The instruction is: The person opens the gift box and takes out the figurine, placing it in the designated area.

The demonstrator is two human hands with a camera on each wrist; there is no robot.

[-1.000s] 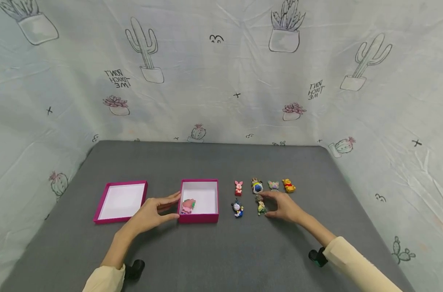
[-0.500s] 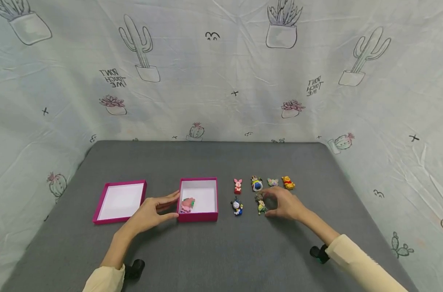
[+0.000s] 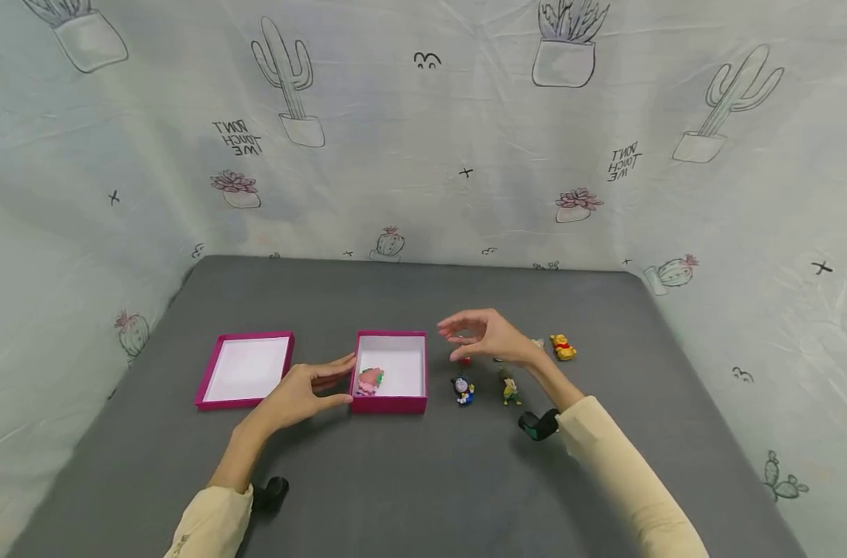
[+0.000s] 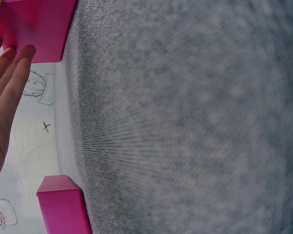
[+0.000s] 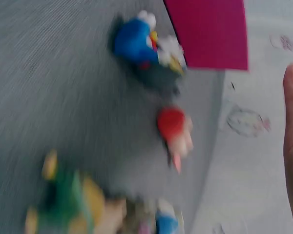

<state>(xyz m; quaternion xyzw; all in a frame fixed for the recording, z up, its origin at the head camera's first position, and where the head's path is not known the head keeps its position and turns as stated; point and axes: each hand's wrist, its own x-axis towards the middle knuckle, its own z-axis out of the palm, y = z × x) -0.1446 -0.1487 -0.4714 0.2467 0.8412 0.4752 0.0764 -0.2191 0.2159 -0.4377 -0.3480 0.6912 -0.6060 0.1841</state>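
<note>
Grey counter (image 3: 423,480) keeps the green-clothed figurine (image 3: 510,389) unboxed; right hand (image 3: 494,336) has left it, fingers (image 3: 466,317) half-open, empty; left hand (image 3: 303,394), straight-fingered, touches magenta box (image 3: 390,405).

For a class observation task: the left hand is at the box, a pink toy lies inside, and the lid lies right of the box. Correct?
Not quite: the head view shows the lid lying left of the box. The left hand is at the box, with a pink toy inside.

Gray tbl (image 3: 409,488) w/ pale cactus-print cloth (image 3: 388,108) behind & both sides
</note>
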